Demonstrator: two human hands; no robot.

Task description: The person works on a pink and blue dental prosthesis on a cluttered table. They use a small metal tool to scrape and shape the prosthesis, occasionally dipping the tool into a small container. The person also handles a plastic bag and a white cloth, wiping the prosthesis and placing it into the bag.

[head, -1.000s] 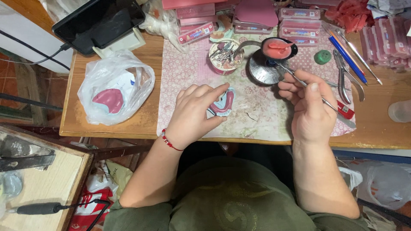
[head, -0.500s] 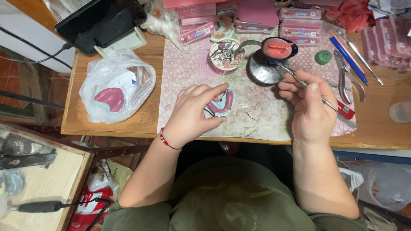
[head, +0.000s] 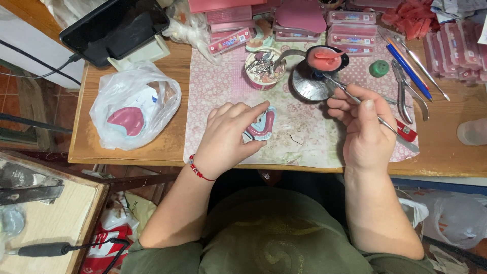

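My left hand (head: 227, 137) grips a pale blue dental model with pink wax (head: 263, 125), resting it on the flowered mat (head: 299, 137). My right hand (head: 362, 132) holds a thin metal wax tool (head: 385, 123) like a pen. The tool's tip reaches up to a black ladle holding melted pink wax (head: 325, 58), which sits over a round metal burner (head: 310, 85). The two hands are about a hand's width apart.
A cup of several small metal tools (head: 263, 67), a green cap (head: 379, 68), pliers (head: 406, 91) and blue pens (head: 407, 71) lie on the wooden desk (head: 132, 155). A plastic bag with a pink model (head: 133, 109) sits left; pink boxes (head: 350, 25) line the back.
The tool's tip has moved slightly up toward the ladle of pink wax. My left hand keeps its hold on the dental model with almost no shift.
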